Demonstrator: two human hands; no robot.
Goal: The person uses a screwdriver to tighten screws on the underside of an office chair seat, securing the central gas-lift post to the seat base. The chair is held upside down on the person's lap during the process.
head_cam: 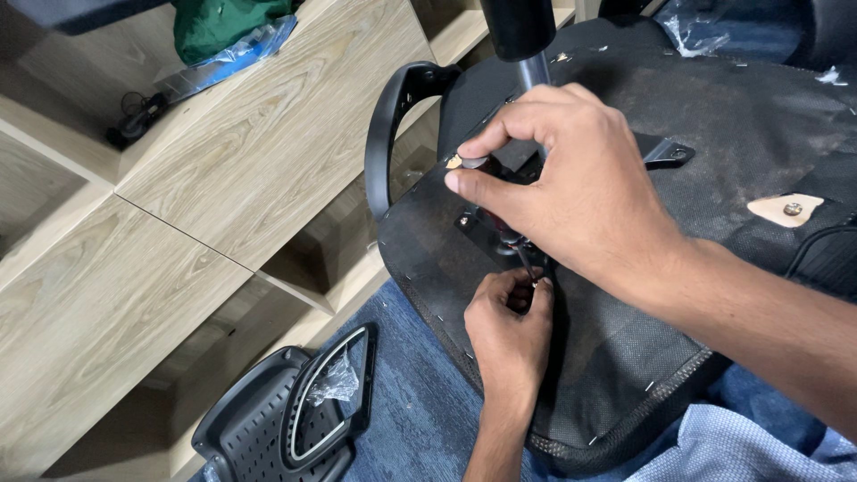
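Denim-covered legs fill the bottom edge, with an upturned office chair seat (714, 134) resting across them, its black fabric underside facing up. At far left stand pale wooden shelf panels (223, 152); below them on the floor lies a perforated black plastic chair part (268, 428). A curved black armrest (388, 125) rises at the seat's left edge.

Next comes the left hand (509, 335), fingers pinched together around the tip of a screwdriver (509, 228) where it meets a black metal bracket (478, 223) on the seat. Above it, the right hand (571, 187) is clamped on the screwdriver's handle, thumb and forefinger at its top. The tool slants down between both hands, shaft mostly hidden.

Judging by this, the tip could slip off the screw and jab the left fingers, since they sit right against it. The seat could also shift on the lap under pressure.
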